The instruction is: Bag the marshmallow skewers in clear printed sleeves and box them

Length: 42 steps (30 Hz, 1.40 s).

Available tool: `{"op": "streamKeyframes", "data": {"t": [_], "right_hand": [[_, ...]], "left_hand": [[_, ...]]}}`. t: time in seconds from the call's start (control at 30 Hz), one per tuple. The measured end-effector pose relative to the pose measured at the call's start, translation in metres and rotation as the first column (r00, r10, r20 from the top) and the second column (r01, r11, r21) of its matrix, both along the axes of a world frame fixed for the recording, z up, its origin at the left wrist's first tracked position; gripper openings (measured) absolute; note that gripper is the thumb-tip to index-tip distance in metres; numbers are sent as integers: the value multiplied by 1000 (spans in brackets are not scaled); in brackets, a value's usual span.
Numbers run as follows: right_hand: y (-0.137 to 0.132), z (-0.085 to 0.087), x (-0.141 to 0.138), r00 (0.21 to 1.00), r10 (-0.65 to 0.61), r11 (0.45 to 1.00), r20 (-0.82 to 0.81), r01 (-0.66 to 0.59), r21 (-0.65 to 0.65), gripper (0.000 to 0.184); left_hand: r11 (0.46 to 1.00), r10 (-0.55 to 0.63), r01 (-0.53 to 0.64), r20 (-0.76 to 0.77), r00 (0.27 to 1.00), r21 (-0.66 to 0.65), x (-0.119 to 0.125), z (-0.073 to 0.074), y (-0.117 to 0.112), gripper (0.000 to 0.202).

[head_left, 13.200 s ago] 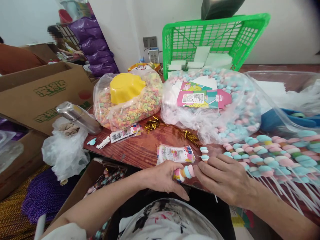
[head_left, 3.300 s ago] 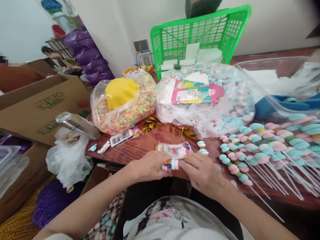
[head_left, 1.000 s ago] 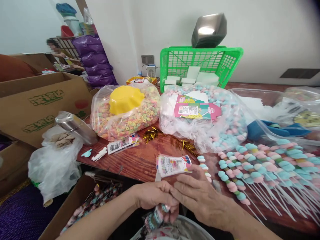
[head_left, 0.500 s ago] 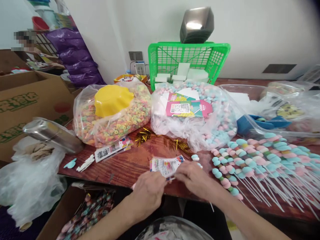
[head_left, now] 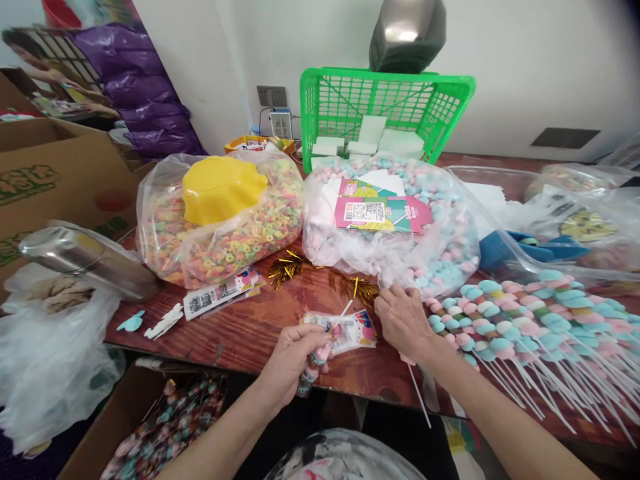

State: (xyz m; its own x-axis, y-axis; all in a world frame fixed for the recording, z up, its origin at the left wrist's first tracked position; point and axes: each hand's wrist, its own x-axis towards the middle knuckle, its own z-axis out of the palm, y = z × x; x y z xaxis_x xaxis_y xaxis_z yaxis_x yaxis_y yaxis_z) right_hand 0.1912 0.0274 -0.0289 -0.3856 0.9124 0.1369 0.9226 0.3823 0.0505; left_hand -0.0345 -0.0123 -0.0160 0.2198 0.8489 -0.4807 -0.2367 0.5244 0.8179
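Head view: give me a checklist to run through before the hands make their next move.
1. Left hand grips the wrapped candy stick: ok.
2. Gold ties close to the right hand: ok.
3. Right fingertips holding something: cannot tell, they are partly hidden.
4. Loose candy stick fully visible: not ok, the right hand covers its upper part.
5. Printed sleeves lying on the table: ok.
6. Right forearm touching the candy pile: cannot tell.

Soft light, white glare on the metallic container (head_left: 407, 40)
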Motion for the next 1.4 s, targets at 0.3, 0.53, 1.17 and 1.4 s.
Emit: {"op": "streamKeyframes", "data": {"t": [0.3,0.53,1.17,1.4], "right_hand": [[-35,22,5,792,227,974,-567,-181,138,16],[-49,12,-27,765,368,927,-528,-261,269,42],[-56,5,-31,855,265,958,-446,-287,17,61],[-64,5,-31,635,161,986,-755,-61,158,49]], "left_hand": [[983,-89,111,-143,986,149,19,-1,-1,35],[943,-144,194,-194,970,271,35,7,0,31],[700,-26,285,-375,927,655,23,-7,-8,21],[760,-10,206,-306,952,616,27,4,-6,29]]}}
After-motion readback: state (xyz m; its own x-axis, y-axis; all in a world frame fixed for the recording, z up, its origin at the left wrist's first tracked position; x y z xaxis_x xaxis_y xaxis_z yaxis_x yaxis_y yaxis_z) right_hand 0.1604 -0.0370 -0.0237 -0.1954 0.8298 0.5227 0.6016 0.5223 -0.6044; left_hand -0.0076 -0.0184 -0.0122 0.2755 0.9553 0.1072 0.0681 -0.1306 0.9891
